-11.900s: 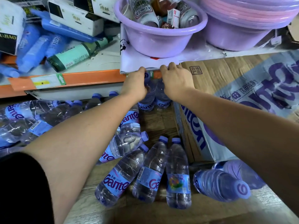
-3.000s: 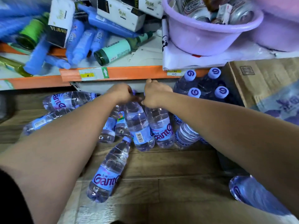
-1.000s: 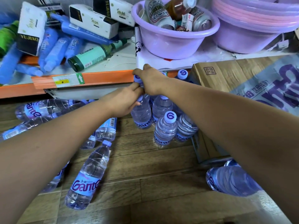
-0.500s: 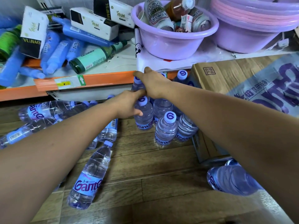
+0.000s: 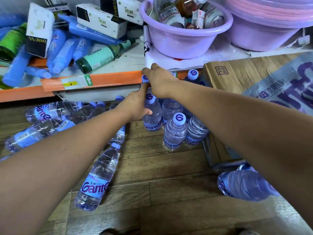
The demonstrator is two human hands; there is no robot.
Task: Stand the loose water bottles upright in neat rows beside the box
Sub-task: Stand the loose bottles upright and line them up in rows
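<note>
Several clear water bottles with lilac caps stand upright in a cluster (image 5: 175, 133) on the wooden floor, just left of the cardboard box (image 5: 237, 73). My left hand (image 5: 135, 106) wraps the shoulder of the front-left upright bottle (image 5: 152, 116), thumb across its front. My right hand (image 5: 159, 80) is curled over the cap of the bottle behind it (image 5: 145, 78), under the shelf edge. Loose bottles lie flat: one in the near middle (image 5: 98, 178), a pile at the left (image 5: 42, 114), one at the right (image 5: 243, 184) beneath my right forearm.
An orange shelf edge (image 5: 110, 80) overhangs the back row. On the shelf sit a purple basin (image 5: 186, 39) of cans, blue bottles (image 5: 57, 53), a green bottle (image 5: 101, 58) and white cartons (image 5: 101, 19). Bare wooden floor (image 5: 160, 184) lies in front of the cluster.
My left hand has slid down from the cap to the side of the front-left bottle, so the cap now shows. My right hand stays on the rear bottle's cap. More bottles stand than earlier.
</note>
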